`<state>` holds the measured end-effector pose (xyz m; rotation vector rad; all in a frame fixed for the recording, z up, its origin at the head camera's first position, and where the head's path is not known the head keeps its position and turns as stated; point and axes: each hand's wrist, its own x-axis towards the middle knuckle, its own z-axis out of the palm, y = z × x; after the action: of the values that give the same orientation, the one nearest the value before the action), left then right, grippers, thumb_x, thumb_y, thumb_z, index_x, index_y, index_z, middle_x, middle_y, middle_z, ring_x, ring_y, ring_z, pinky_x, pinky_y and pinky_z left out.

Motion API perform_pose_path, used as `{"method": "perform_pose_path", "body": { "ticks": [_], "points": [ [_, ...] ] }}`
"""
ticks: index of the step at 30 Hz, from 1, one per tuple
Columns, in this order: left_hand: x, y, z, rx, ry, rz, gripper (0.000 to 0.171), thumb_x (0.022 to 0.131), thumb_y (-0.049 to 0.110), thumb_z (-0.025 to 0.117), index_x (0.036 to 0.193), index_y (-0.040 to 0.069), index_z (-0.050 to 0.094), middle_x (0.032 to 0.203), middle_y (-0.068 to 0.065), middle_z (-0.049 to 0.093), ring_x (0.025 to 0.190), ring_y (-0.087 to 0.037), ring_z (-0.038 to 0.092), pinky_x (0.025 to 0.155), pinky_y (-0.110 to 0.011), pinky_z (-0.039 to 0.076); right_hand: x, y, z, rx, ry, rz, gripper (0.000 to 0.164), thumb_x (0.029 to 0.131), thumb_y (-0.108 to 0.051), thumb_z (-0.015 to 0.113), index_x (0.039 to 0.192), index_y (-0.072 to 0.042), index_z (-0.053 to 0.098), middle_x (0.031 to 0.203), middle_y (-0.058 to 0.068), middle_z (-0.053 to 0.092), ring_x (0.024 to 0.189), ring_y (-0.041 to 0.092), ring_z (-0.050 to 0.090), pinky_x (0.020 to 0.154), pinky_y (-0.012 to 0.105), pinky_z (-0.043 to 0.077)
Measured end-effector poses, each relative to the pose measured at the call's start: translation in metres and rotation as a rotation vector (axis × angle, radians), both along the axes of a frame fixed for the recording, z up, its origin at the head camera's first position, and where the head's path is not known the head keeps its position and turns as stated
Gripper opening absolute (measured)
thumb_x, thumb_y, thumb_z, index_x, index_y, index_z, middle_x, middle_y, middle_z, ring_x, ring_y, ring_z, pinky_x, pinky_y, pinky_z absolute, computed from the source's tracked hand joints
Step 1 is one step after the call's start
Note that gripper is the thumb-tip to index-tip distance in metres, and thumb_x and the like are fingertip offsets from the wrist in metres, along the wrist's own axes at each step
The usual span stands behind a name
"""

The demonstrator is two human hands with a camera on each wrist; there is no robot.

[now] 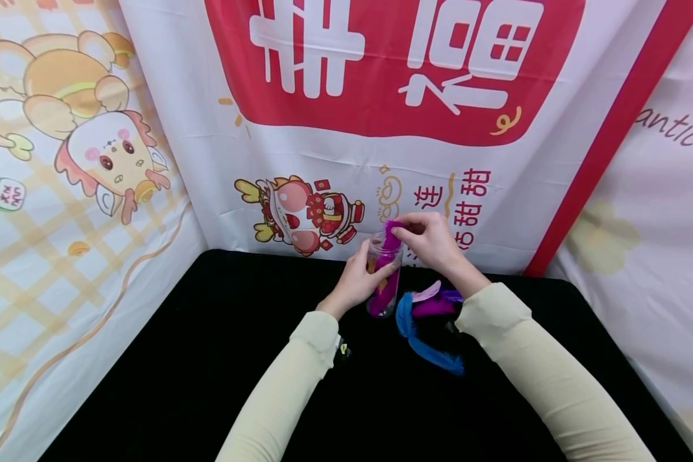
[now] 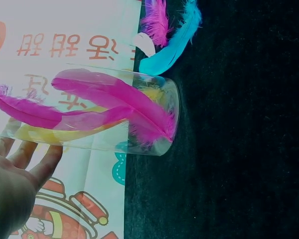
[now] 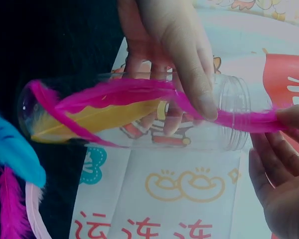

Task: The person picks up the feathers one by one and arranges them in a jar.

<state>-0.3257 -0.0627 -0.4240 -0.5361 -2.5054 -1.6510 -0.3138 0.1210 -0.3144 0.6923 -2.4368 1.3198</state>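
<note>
My left hand (image 1: pixel 358 280) grips a clear jar (image 3: pixel 199 137) with a threaded neck, fingers and thumb round its upper half. Inside the jar lie magenta feathers (image 2: pixel 89 87) and a yellow feather (image 3: pixel 104 115). At the mouth, my right hand (image 1: pixel 430 240) pinches the end of a magenta feather (image 3: pixel 261 119) between thumb and fingers; the rest of that feather runs down into the jar. Beside the jar, on the black tabletop, lie blue feathers (image 1: pixel 433 355), a pale pink feather (image 1: pixel 426 292) and a magenta feather (image 1: pixel 433 307).
The black table (image 1: pixel 208 385) ends at a printed white and red cloth backdrop (image 1: pixel 300 147). Patterned cloth (image 1: pixel 34 256) hangs along the left side. A small dark object with a yellow mark (image 1: pixel 344 349) is by the left cuff, its kind unclear.
</note>
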Motion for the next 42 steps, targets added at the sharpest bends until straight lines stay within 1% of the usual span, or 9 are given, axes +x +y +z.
{"method": "perform_pose_path", "body": {
  "ticks": [7,14,19,22,25,28,31,36,42],
  "points": [
    [0.0,0.002,0.001,-0.006,0.002,-0.021,0.078,0.093,0.06,0.068,0.155,0.025,0.035,0.137,-0.001,0.06,0.121,-0.018,0.061,0.104,-0.046,0.049,0.0,0.003,-0.002,0.028,0.053,-0.049,0.017,0.097,-0.013,0.072,0.109,-0.004,0.078,0.099,0.012,0.077,0.082,0.02,0.069,0.066,0.025,0.053],
    [-0.001,0.001,0.003,0.002,0.007,-0.033,0.079,0.091,0.061,0.069,0.154,0.026,0.036,0.136,0.0,0.06,0.12,-0.017,0.061,0.104,-0.044,0.049,-0.001,0.004,0.002,-0.023,0.098,-0.057,0.018,0.097,-0.014,0.072,0.11,-0.003,0.077,0.099,0.012,0.076,0.087,0.021,0.07,0.07,0.021,0.052],
    [-0.001,-0.001,0.003,0.001,0.001,-0.026,0.08,0.091,0.062,0.069,0.155,0.026,0.035,0.136,0.0,0.06,0.119,-0.018,0.061,0.103,-0.045,0.049,-0.004,0.004,-0.001,0.014,0.112,-0.059,0.016,0.096,-0.012,0.072,0.108,-0.004,0.078,0.095,0.011,0.076,0.078,0.021,0.066,0.064,0.023,0.051],
    [-0.001,-0.002,0.002,-0.014,0.006,-0.015,0.08,0.092,0.061,0.068,0.155,0.025,0.035,0.137,0.0,0.06,0.122,-0.018,0.06,0.105,-0.044,0.048,-0.005,0.002,-0.006,0.055,0.096,-0.058,0.014,0.096,-0.01,0.072,0.108,-0.004,0.078,0.095,0.011,0.076,0.077,0.022,0.066,0.065,0.031,0.052],
    [-0.001,-0.002,0.002,-0.021,0.01,-0.014,0.08,0.093,0.06,0.068,0.155,0.024,0.034,0.138,-0.001,0.059,0.125,-0.02,0.059,0.106,-0.045,0.047,-0.005,-0.001,-0.008,0.082,0.062,-0.046,0.015,0.096,-0.01,0.071,0.108,-0.005,0.078,0.098,0.011,0.076,0.083,0.023,0.069,0.071,0.038,0.055],
    [-0.001,-0.002,0.002,-0.038,0.019,-0.01,0.082,0.092,0.061,0.068,0.156,0.023,0.033,0.14,-0.002,0.058,0.128,-0.021,0.057,0.107,-0.045,0.047,-0.005,-0.002,-0.008,0.103,0.028,-0.037,0.017,0.096,-0.011,0.071,0.111,-0.005,0.077,0.101,0.011,0.077,0.087,0.024,0.07,0.075,0.042,0.057],
    [-0.002,-0.002,0.003,-0.052,0.035,-0.004,0.082,0.092,0.06,0.068,0.156,0.023,0.034,0.138,-0.002,0.058,0.125,-0.019,0.057,0.106,-0.045,0.047,-0.005,-0.003,-0.006,0.119,0.005,-0.034,0.018,0.096,-0.014,0.072,0.112,-0.006,0.077,0.102,0.01,0.077,0.088,0.023,0.07,0.077,0.043,0.057],
    [-0.003,-0.004,0.004,-0.049,0.051,-0.008,0.08,0.092,0.059,0.069,0.154,0.022,0.034,0.132,-0.001,0.06,0.121,-0.018,0.058,0.104,-0.046,0.047,-0.006,-0.003,-0.005,0.109,-0.007,-0.025,0.02,0.096,-0.014,0.072,0.113,-0.004,0.076,0.103,0.01,0.076,0.089,0.024,0.071,0.077,0.043,0.057],
    [-0.003,-0.003,0.004,-0.039,0.043,-0.007,0.081,0.092,0.061,0.068,0.155,0.022,0.034,0.135,-0.001,0.059,0.125,-0.019,0.057,0.106,-0.046,0.046,-0.008,-0.001,-0.007,0.068,-0.037,-0.009,0.021,0.096,-0.012,0.071,0.113,-0.001,0.075,0.104,0.012,0.076,0.09,0.025,0.071,0.079,0.043,0.057]
  ]
}}
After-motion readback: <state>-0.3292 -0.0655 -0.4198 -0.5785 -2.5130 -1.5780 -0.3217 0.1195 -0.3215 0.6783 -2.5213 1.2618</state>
